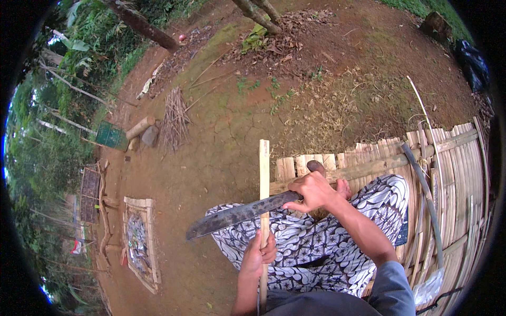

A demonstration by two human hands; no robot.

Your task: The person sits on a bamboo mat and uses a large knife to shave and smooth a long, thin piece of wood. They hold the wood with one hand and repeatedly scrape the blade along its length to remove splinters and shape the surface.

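The person sits on a slatted bamboo platform [453,158] above bare earth. The left hand [257,255] is wrapped around a pale bamboo strip [264,174] that stands upright in front of the knees. The right hand [313,192] is closed on the handle of a long dark machete [240,213], whose blade lies across the strip just above the left hand, tip pointing left.
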